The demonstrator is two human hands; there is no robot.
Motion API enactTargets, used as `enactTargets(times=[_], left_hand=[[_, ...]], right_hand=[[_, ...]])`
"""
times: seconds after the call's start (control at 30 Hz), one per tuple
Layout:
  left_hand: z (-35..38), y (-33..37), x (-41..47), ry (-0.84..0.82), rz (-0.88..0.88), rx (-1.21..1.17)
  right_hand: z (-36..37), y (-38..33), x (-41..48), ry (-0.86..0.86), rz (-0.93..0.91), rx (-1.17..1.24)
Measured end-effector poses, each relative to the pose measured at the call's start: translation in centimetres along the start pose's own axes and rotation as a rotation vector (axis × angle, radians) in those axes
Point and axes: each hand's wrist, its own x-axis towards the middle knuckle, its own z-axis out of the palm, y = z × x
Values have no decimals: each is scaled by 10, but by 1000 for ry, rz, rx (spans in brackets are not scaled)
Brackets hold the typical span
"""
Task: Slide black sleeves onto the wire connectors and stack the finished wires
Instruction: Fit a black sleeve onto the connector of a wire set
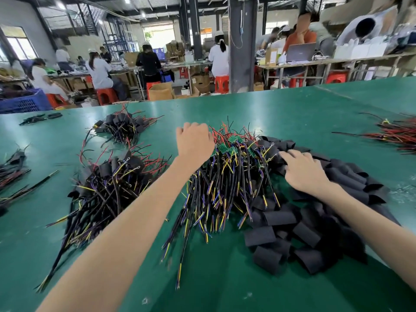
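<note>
A heap of unsleeved wires with small green circuit boards at their far ends lies in the middle of the green table. My left hand reaches over the far left of this heap, fingers curled down into the board ends; what they hold is hidden. To the right spreads a pile of loose black sleeves. My right hand rests flat on the sleeves with fingers stretched toward the wires. A stack of sleeved wires lies to the left.
A second sleeved bundle sits farther back on the left. Red wire bundles lie at the right edge, dark wires at the left edge. A blue crate stands beyond the table. Several seated workers fill the benches behind.
</note>
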Motion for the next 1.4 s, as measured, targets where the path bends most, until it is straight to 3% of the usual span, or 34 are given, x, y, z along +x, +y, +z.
enactTargets(times=[0.07,0.17,0.4,0.57,0.83,0.97,1.13,1.4], left_hand=[[10,2,16,-150,-8,95],[19,2,29,-302,-118,20],[18,4,34,-299,-145,-19],[15,2,34,-257,-234,-196],[0,11,29,-411,-327,-190],[-9,11,34,-442,-320,-403],[-23,20,25,-623,-210,-106],[-6,21,15,-360,-141,-37]], right_hand=[[8,3,1,-9,-22,49],[17,6,0,-17,-68,37],[16,2,0,63,-81,118],[12,-3,-4,109,-36,118],[2,-10,-12,310,-3,332],[5,-7,-13,295,-1,381],[7,-6,-12,242,-76,401],[5,-4,-14,64,-166,411]])
